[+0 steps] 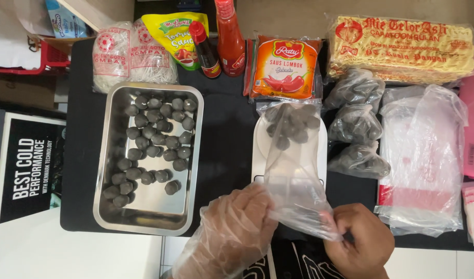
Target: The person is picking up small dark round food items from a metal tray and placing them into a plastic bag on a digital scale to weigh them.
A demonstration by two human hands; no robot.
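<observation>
The scale lies mostly hidden under the bag. At 3 o'clock the pink pack is cut by the edge. At 6 o'clock both wrists run out of frame. The balls' count is unclear.

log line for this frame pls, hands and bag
left hand gloved, holds bag mouth | right hand bare, pinches bag mouth | clear bag of dark balls on white scale | steel tray beside
</observation>
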